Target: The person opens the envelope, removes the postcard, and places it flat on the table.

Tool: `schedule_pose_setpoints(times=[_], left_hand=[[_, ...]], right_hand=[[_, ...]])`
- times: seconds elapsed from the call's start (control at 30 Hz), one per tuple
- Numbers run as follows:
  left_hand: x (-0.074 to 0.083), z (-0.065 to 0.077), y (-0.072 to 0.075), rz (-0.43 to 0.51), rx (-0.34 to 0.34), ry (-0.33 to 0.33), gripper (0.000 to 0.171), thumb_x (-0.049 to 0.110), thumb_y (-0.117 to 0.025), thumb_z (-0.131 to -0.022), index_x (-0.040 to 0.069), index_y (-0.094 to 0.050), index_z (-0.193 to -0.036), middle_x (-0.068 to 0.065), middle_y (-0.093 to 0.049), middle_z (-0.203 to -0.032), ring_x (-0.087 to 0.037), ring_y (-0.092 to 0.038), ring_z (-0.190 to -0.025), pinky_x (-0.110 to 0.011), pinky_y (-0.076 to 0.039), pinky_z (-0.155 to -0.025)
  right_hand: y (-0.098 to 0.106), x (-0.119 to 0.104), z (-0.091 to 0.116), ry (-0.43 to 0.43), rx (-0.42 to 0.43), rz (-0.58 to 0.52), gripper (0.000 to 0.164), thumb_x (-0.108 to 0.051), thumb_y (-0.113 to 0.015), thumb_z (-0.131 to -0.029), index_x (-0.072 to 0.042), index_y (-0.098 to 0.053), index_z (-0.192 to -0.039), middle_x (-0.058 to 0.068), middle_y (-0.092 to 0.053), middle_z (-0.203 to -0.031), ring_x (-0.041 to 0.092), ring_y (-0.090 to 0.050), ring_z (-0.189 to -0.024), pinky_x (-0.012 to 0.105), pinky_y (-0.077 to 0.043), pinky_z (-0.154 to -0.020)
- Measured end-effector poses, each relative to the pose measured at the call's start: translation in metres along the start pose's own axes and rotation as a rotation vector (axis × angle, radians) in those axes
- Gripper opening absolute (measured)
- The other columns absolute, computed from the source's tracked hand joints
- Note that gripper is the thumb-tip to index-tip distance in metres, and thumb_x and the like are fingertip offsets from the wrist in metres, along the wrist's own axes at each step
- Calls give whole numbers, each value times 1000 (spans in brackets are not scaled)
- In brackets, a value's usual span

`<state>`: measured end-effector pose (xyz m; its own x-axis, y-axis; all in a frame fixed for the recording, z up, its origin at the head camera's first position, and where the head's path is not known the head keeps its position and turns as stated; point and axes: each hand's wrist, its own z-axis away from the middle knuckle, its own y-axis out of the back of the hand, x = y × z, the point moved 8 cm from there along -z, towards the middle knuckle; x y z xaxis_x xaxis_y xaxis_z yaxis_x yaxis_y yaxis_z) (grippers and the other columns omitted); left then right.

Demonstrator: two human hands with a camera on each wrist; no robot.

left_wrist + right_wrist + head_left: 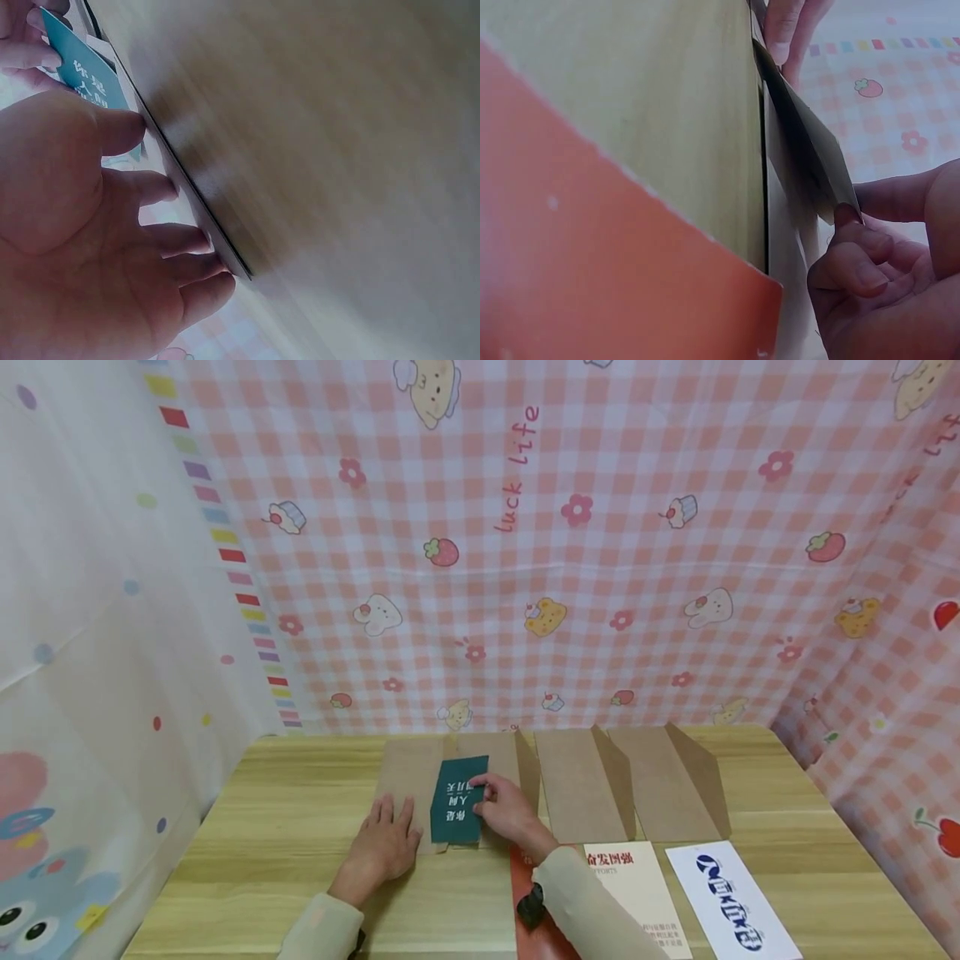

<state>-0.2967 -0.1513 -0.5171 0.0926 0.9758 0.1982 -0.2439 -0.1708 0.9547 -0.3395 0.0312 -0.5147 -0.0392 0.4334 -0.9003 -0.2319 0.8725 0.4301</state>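
My right hand (512, 812) pinches the right edge of a dark green card (447, 806) with white characters on it. In the right wrist view, thumb and fingertips grip the card's corner (832, 161), which is tilted up off the surface beneath. Under the card lies the leftmost brown paper envelope (405, 767), partly covered by it. On that envelope's lower left part rests my left hand (385, 845), fingers spread and fairly straight. The left wrist view shows those fingertips on the envelope's flat paper and the green card (82, 67) beyond the thumb.
More brown envelopes, (577, 785) with flaps unfolded to the right, line the back of the wooden table (247, 835). Nearer the front lie a red card (536, 935), a cream card (637, 893) with red characters, and a white card (727, 893) with blue lettering. A patterned curtain (525, 652) hangs behind.
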Motion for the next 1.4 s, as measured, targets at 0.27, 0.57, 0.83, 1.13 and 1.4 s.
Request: schedule_pose_setpoints(times=[0.27, 0.57, 0.83, 1.13, 1.4], left_hand=[[-1, -1, -1, -10, -6, 18, 57, 30, -43, -105, 1, -33, -153, -32, -22, -157, -48, -20, -147, -60, -21, -116], [-1, 0, -1, 1, -20, 32, 58, 30, -43, -105, 1, -32, -154, -32, -20, -158, -48, -17, -147, -60, -19, -118], [-1, -1, -1, 1, -23, 27, 58, 30, -43, -105, 0, -32, -153, -32, -20, -158, -49, -17, -147, -59, -20, -118], [-1, 0, -1, 9, -15, 25, 57, 29, -43, -105, 0, -32, -153, -32, -20, -158, -49, -17, -147, -58, -20, -118], [1, 0, -1, -5, -23, 28, 58, 30, -42, -106, 1, -31, -154, -32, -19, -159, -48, -17, -147, -58, -21, -118]], right_hand=[[7, -1, 3, 5, 5, -6, 34, -4, -65, -91, -10, -65, -124, 2, -46, -83, 24, -54, -104, 33, -40, -73], [8, -1, 4, 10, -4, -18, 34, -4, -65, -92, -10, -64, -125, 2, -47, -84, 27, -54, -108, 35, -41, -76], [9, 0, 4, 6, -1, -28, 34, -4, -65, -92, -10, -64, -125, 3, -47, -86, 26, -54, -108, 34, -41, -75], [13, -3, 6, 23, -9, -70, 35, -2, -65, -91, -8, -63, -125, 3, -46, -85, 26, -55, -101, 29, -41, -67], [14, -2, 8, 8, -22, -118, 35, 0, -64, -91, -7, -63, -126, 5, -45, -87, 24, -57, -96, 28, -42, -65]])
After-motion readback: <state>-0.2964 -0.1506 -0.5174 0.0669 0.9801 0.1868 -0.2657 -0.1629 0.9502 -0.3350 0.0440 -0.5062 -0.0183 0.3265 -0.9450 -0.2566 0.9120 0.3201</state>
